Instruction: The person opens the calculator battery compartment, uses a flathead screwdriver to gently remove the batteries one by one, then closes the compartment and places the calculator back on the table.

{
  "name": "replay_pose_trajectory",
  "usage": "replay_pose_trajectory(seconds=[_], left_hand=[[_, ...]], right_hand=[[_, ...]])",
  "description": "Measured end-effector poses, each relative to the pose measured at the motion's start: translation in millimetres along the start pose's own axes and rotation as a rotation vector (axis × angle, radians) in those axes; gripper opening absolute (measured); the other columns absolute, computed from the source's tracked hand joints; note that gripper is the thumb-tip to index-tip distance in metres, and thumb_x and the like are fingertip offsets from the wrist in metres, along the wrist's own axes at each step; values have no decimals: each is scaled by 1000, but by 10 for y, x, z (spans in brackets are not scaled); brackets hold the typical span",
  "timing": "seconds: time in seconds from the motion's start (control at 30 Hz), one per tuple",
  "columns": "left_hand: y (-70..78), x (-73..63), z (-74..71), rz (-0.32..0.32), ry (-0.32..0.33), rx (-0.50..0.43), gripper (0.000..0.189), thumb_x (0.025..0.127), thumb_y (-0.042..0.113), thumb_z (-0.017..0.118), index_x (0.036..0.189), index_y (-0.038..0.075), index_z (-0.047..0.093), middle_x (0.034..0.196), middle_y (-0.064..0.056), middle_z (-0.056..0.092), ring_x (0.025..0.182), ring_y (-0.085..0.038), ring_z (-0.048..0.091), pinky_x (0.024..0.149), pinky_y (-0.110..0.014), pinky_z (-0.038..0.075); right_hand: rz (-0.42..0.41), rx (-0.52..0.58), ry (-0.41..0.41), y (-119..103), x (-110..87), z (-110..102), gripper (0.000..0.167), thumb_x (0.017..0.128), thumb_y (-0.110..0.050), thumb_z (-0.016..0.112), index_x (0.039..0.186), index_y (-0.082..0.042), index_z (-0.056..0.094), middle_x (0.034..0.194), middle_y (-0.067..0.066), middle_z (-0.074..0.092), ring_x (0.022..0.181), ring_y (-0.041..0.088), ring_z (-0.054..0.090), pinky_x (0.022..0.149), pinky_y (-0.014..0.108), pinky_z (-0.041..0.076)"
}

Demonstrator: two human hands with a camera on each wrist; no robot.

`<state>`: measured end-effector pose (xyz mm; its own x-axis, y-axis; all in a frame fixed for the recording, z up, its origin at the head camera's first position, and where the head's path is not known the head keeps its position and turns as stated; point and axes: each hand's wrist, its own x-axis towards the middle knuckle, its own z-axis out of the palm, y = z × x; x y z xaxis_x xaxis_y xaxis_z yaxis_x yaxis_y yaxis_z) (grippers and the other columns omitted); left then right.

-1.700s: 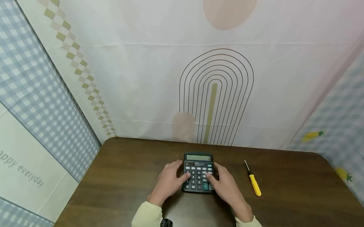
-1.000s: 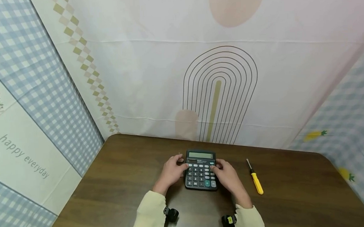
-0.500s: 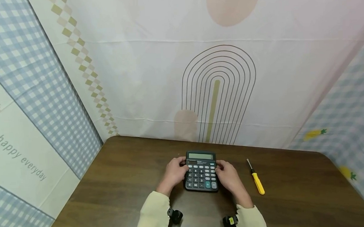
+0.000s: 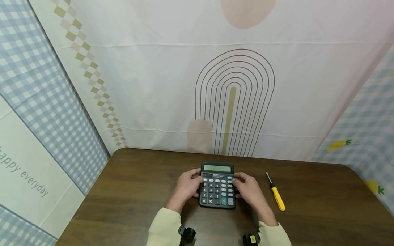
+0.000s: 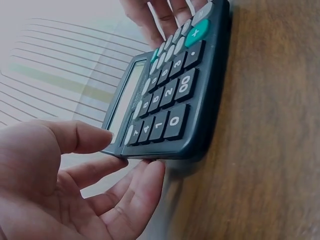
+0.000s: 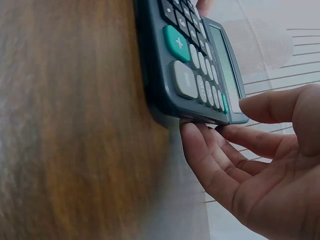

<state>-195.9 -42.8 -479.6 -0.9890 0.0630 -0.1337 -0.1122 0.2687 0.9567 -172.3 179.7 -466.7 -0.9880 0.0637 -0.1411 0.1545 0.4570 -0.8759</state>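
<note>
A dark calculator (image 4: 217, 185) with a grey display at its far end is in front of me on the table, keys facing up. My left hand (image 4: 186, 186) holds its left edge, thumb on top near the display and fingers against the side. On the opposite edge my right hand (image 4: 248, 188) grips in the same manner. The left wrist view shows the calculator (image 5: 165, 117) with the left thumb at the display corner. In the right wrist view the right fingertips (image 6: 192, 137) touch its side. Whether its underside is slightly off the table, I cannot tell.
A screwdriver (image 4: 277, 198) with a yellow handle lies on the brown wooden table (image 4: 320, 202), to the right of the right hand. A pale printed cloth (image 4: 150, 84) hangs behind the table's far edge. Black wrist cameras sit at both cuffs.
Both hands have moved farther up the calculator's sides. The thumbs have shifted from over the keys to its edges near the display. The screwdriver has stayed in place.
</note>
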Motion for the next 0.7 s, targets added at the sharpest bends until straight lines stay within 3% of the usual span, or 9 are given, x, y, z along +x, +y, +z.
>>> replay_pose_trajectory(seconds=[0.23,0.7], left_hand=[[49,-44,-27,0,3,-4,51,96,12,63,146,4,64,103,-8,73,71,-18,62,55,-32,58],[71,-70,-54,26,-14,-37,52,97,15,65,149,5,62,113,-11,75,70,-21,69,56,-36,60]], right_hand=[[13,12,7,-45,-24,-48,42,110,-15,54,144,9,57,124,24,65,97,30,65,76,40,63],[19,65,29,-68,-39,-79,40,109,-15,56,144,6,60,115,20,66,91,27,65,73,39,63]])
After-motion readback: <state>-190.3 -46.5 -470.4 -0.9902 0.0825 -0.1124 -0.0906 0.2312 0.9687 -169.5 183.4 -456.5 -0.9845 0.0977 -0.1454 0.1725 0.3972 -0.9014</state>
